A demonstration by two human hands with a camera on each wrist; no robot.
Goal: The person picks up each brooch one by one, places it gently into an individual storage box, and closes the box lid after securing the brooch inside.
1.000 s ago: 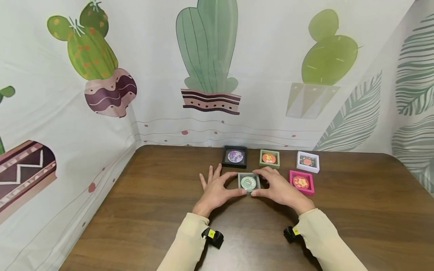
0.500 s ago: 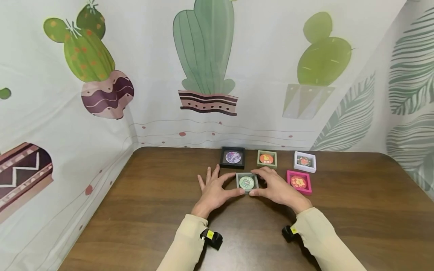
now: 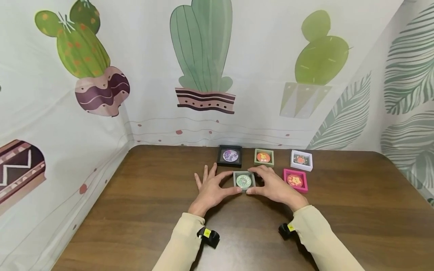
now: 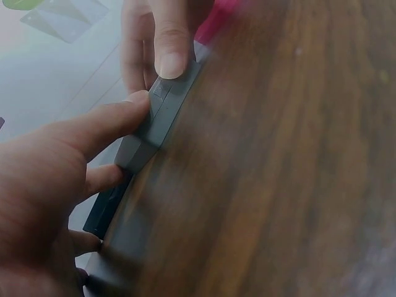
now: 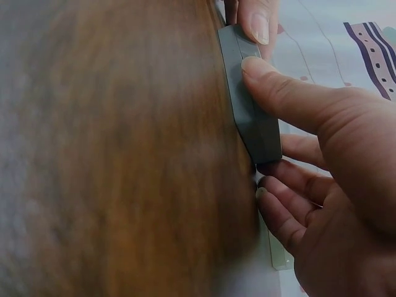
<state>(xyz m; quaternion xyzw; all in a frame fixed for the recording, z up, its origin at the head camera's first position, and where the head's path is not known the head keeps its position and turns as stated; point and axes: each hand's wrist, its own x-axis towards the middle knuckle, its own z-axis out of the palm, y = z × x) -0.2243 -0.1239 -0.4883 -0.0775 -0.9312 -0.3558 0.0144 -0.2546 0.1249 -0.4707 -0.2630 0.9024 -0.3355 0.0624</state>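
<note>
A small grey square frame [image 3: 243, 181] with a round light-green badge inside sits on the table between both hands. My left hand [image 3: 211, 192] pinches its left side, thumb at the near edge and index finger at the far corner, with the other fingers spread on the wood. On the opposite side my right hand [image 3: 276, 187] grips it the same way. In the left wrist view the left thumb presses the near wall of the grey frame [image 4: 164, 111]. The right wrist view shows the right thumb on that same wall of the grey frame [image 5: 250, 114], other fingers behind it.
Behind stand a black frame [image 3: 229, 163] with a purple badge, a green frame [image 3: 264, 164] with an orange one and a white frame [image 3: 301, 168]. A pink frame [image 3: 295, 190] lies right of my right hand. Cactus-print cloth [image 3: 152, 75] backs the wooden table [image 3: 142, 195].
The head view has shifted slightly, so everything appears a little further left. Both hands keep the same hold on the grey frame, which stays in place among the others.
</note>
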